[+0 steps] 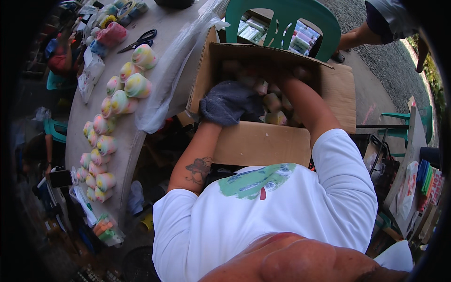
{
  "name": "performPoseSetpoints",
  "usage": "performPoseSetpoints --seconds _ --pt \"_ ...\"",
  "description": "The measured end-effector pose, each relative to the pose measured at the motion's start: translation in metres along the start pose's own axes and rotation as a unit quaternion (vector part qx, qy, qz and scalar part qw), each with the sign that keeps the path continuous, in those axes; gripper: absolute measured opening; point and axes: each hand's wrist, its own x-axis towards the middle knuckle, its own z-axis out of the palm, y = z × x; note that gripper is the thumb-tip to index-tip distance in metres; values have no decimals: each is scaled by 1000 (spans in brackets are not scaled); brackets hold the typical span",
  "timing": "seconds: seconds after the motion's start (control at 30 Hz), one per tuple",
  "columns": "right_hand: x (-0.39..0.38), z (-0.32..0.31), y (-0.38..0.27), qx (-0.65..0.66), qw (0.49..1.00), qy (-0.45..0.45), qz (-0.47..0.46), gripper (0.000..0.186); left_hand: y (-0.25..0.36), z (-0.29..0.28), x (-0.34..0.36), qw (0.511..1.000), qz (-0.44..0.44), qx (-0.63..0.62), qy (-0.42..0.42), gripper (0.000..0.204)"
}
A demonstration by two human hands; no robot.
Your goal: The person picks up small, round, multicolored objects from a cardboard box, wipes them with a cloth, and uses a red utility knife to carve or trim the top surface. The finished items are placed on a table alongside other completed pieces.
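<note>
My left hand is hidden under a bunched grey cloth (230, 102) at the left side of an open cardboard box (263, 144); only my left forearm shows up to the cloth. Deep in the box's shade, my right hand (277, 71) reaches among stubby, rounded pastel pieces (272, 102). Its fingers are too dark to make out, so any hold is unclear. Several of these pieces lie loose in the box, between the cloth and my right forearm. Their exact kind does not show.
On the table (171, 23) at left stand rounded multicoloured pieces (124, 101) in an uneven row, near black-handled scissors (141, 41). Clear plastic sheeting (169, 80) hangs along the table edge. A green chair (282, 16) stands beyond the box. Other people are at far left and upper right.
</note>
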Motion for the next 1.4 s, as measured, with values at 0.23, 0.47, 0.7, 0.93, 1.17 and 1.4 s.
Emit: performPoseSetpoints --seconds 0.23,0.47,0.7,0.93,1.17,1.4 --pt "-23 -41 3 85 993 -37 73 50 1 0 2 990 -14 85 -110 19" --pt "-106 -88 -96 569 795 208 24 41 13 36 5 983 -121 -136 -24 29" --pt "-129 -111 -115 377 897 226 38 51 48 -37 14 941 -91 -324 41 28" --pt "-124 -113 -59 642 734 130 181 31 49 -42 19 984 -70 151 -66 22" --pt "-114 -43 -67 876 405 -144 219 52 73 -73 21 994 13 107 22 27" --pt "-125 -145 -55 876 437 177 100 17 48 -62 7 910 -65 -389 127 33"
